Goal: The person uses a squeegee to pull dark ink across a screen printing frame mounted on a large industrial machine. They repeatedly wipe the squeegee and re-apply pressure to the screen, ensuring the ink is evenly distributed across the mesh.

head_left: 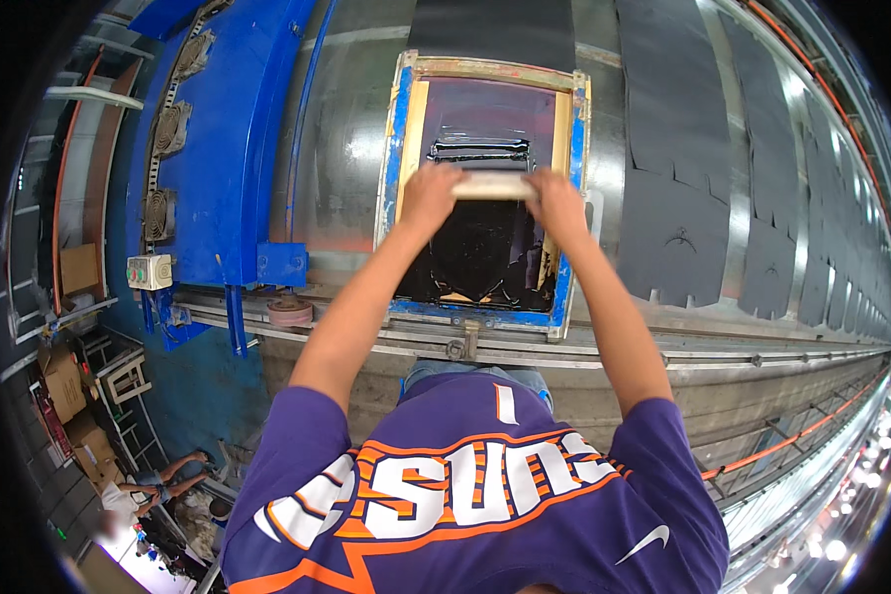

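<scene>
Both my hands grip a pale wooden squeegee (492, 185) held crosswise over a printing screen. My left hand (429, 192) closes on its left end and my right hand (556, 201) on its right end. The screen frame (393, 168) is blue-edged with tan tape along its sides, and its mesh is covered with black ink (475, 247). A ridge of ink lies just beyond the squeegee. The frame rests on a long metal table (337, 148).
Dark cut fabric pieces (673, 233) lie in a row along the table to the right. A blue machine (228, 139) with fans stands left, with a switch box (148, 271). Cardboard boxes (64, 381) and a seated person (144, 490) are at lower left.
</scene>
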`<state>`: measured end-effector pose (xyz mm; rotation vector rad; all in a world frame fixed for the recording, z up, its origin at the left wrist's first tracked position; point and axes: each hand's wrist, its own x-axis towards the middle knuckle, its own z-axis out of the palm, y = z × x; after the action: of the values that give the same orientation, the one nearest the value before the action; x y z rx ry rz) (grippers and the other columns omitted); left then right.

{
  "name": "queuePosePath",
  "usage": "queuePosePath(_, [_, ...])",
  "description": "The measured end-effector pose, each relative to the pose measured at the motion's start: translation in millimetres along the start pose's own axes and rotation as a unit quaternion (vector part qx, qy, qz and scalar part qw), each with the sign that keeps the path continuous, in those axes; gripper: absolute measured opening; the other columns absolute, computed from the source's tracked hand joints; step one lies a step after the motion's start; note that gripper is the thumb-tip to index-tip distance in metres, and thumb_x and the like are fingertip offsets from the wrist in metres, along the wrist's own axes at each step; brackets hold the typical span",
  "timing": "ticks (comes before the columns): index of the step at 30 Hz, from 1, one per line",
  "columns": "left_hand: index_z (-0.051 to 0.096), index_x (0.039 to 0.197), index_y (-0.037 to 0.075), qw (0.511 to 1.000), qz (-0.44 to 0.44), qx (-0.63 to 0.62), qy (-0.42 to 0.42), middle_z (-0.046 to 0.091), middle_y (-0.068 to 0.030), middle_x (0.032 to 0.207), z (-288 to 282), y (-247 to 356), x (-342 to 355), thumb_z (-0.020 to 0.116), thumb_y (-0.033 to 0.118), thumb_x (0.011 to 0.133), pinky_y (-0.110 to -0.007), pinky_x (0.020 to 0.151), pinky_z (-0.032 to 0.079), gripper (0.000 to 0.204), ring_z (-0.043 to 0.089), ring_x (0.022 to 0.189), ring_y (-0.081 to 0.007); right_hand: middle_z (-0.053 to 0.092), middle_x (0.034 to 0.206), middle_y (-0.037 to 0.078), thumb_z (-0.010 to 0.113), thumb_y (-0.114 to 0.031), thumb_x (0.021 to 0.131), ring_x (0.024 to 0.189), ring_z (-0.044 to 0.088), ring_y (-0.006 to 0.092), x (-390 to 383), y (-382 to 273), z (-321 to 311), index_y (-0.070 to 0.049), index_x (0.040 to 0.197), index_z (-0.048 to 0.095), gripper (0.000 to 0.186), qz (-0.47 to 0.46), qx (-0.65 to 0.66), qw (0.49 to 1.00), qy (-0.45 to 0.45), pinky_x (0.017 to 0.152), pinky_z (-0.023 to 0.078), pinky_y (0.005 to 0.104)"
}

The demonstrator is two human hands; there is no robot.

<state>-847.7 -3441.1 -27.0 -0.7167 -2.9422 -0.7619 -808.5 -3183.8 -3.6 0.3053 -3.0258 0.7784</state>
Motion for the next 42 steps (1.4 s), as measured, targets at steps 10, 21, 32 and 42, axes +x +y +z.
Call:
queuePosePath(10, [0.077,0.105,0.014,0.995,-0.001,-0.093,-0.041,0.073,-0.0060,0.104,-15,19,-78,0.068,0.001,0.078,-0.042,0.089,0.053,0.032,0.065,0.101,-0.0283,0.065,0.113,0.009,0.078,-0.011,0.073,0.105,0.061,0.0309,-77,-29,-13,-0.006,0.107,0.071,0.035,-0.050,0.017,0.999,-0.009,0.091,0.051,0.0431])
queuePosePath(21, [0.074,0.097,0.012,0.999,0.000,-0.021,0.033,0.068,-0.0081,0.092,4,9,-33,0.065,-0.005,0.072,-0.044,0.083,0.052,0.031,0.061,0.091,-0.0324,0.069,0.118,0.015,0.071,-0.004,0.077,0.110,0.065,0.0356,-39,-6,14,-0.007,0.113,0.071,0.037,0.028,0.100,0.994,0.041,0.096,0.052,0.0430])
queuePosePath(32, [0.074,0.106,0.011,0.997,0.022,-0.076,-0.017,0.071,-0.0065,0.106,-19,13,-52,0.067,0.000,0.077,-0.042,0.092,0.053,0.031,0.064,0.104,-0.0288,0.070,0.107,0.010,0.074,-0.010,0.077,0.103,0.065,0.0314,-58,-16,-11,-0.009,0.109,0.071,0.032,-0.022,0.029,0.999,0.020,0.090,0.053,0.0431])
queuePosePath(42, [0.077,0.102,0.013,1.000,-0.009,-0.012,-0.017,0.071,-0.0090,0.097,-8,-13,69,0.072,0.005,0.077,-0.044,0.089,0.053,0.027,0.065,0.098,-0.0315,0.071,0.112,0.013,0.074,-0.010,0.078,0.108,0.065,0.0346,47,31,-3,-0.010,0.111,0.073,0.034,0.081,0.095,0.992,0.025,0.091,0.054,0.0435])
